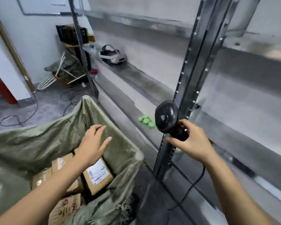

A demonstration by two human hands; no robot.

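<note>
Metal shelving (190,65) behind, right hand (193,142) gripping black corded tool (166,117), left hand (92,145) relaxed above green sack (39,140)

Grey metal shelf (133,73) slanting from upper centre to lower right, bearing a white headset (113,55) at upper centre and a cluster of green pieces (146,121) mid-frame. At left, concrete floor (47,108) with loose black cables (66,107), a red extinguisher (4,90) and a green sack cart (31,143).
</note>
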